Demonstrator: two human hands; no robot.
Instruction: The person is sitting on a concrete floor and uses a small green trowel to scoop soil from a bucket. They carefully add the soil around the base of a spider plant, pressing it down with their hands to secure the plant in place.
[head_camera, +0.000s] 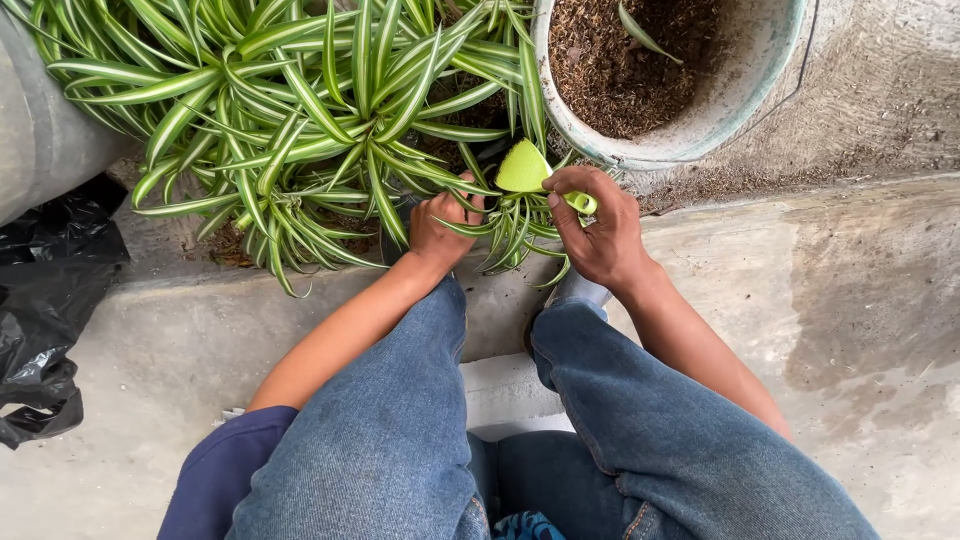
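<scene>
denim fills the near edge: the person's jeans, knees apart, with a dark blue sleeve at the lower left. both forearms reach forward over a concrete ledge.

the left hand is curled among the plant's striped leaves, fingers together around a small tuft of them; what lies under the leaves is hidden. the right hand is clamped on the handle of a lime-green scoop, whose pointed blade sits between the two hands, just beside the left fingers and down among the leaves at the plant's right edge.

beyond the scoop, touching the leaves, stands a pale bucket holding brown soil, with one loose leaf on top. a black plastic bag lies at the far left, well apart from the hands.
</scene>
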